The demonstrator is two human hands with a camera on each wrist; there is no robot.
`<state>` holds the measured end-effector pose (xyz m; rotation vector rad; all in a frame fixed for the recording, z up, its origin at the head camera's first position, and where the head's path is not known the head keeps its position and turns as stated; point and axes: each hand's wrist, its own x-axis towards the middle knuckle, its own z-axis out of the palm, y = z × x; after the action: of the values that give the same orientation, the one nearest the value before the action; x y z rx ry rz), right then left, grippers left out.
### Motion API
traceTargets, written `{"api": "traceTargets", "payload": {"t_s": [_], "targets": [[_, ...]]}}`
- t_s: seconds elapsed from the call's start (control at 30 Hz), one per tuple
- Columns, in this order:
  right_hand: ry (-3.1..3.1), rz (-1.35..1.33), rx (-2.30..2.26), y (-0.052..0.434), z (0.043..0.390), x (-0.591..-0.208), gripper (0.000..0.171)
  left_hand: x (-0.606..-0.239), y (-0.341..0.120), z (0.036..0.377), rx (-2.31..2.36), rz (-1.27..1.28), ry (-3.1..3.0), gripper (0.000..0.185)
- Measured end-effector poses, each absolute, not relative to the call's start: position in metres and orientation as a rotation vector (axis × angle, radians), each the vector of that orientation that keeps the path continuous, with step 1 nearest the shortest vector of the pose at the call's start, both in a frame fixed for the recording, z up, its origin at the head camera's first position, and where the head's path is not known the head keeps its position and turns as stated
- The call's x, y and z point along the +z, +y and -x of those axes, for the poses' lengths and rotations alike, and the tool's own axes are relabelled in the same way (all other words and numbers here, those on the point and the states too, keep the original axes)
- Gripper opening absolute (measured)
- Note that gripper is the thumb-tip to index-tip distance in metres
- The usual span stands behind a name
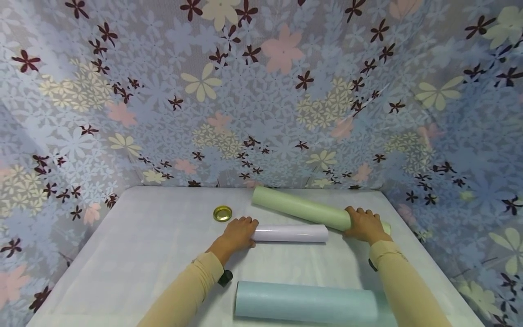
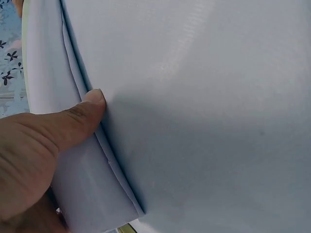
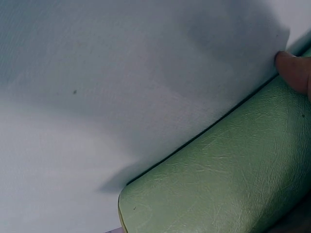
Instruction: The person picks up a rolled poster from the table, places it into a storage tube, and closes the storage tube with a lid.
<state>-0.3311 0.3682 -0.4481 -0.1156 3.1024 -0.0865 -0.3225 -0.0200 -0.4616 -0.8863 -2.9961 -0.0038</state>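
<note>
A white roll (image 1: 291,233) lies across the middle of the white table (image 1: 143,245). My left hand (image 1: 238,234) grips its left end; in the left wrist view the thumb (image 2: 73,121) presses on the white roll (image 2: 82,179). Behind it a green roll (image 1: 300,208) lies slanted, and my right hand (image 1: 363,224) curls over its right end. The right wrist view shows the green roll (image 3: 228,184) with a fingertip (image 3: 294,70) on it. A light blue roll (image 1: 306,303) lies nearest me, between my forearms.
A small gold lid (image 1: 222,213) sits on the table left of the white roll. A dark wrist-camera strap (image 1: 225,277) shows under my left forearm. Flowered fabric (image 1: 261,91) hangs behind and to both sides of the table.
</note>
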Motion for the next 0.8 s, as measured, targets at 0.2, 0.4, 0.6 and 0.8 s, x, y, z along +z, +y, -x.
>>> {"api": "traceTargets", "payload": {"t_s": [0.2, 0.4, 0.6, 0.8], "targets": [[3.099, 0.122, -0.081, 0.3688, 0.3309, -0.4484, 0.081, -0.4640, -0.0194, 0.3217, 0.026, 0.892, -3.001, 0.052], [3.123, 0.125, -0.080, 0.3682, 0.3361, -0.4451, 0.082, -0.4581, -0.0198, 0.3241, 0.039, 0.866, -2.972, 0.050], [3.102, 0.113, -0.093, 0.3687, 0.3353, -0.4459, 0.082, -0.4623, -0.0209, 0.3234, -0.002, 0.878, -2.991, 0.050], [3.117, 0.116, -0.094, 0.3683, 0.3317, -0.4474, 0.081, -0.4640, -0.0222, 0.3186, -0.042, 0.870, -2.979, 0.050]]}}
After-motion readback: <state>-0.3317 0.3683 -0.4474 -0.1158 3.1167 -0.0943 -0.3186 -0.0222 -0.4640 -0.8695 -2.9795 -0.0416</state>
